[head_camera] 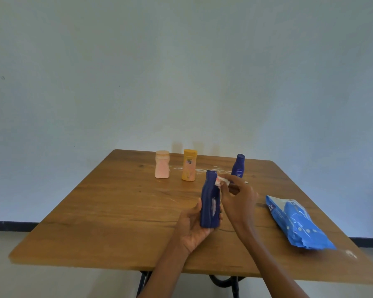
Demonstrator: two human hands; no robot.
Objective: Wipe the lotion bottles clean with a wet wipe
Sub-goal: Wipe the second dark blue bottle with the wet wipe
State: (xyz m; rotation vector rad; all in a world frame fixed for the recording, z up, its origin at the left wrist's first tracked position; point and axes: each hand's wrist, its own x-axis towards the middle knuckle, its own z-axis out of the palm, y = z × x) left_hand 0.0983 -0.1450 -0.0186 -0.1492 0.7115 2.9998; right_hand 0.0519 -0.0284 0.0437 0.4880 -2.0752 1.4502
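My left hand (192, 224) grips the lower part of a tall dark blue lotion bottle (209, 201), held upright above the wooden table (116, 211). White smears show on the bottle's side. My right hand (237, 196) pinches a crumpled white wet wipe (221, 181) against the bottle's upper right shoulder. At the back of the table stand a pink bottle (162, 164), a yellow bottle (189, 165) and a small dark blue bottle (238, 166).
A blue pack of wet wipes (297, 222) lies on the right side of the table. White lotion smears (202, 169) streak the wood between the standing bottles. A pale wall rises right behind the table's far edge.
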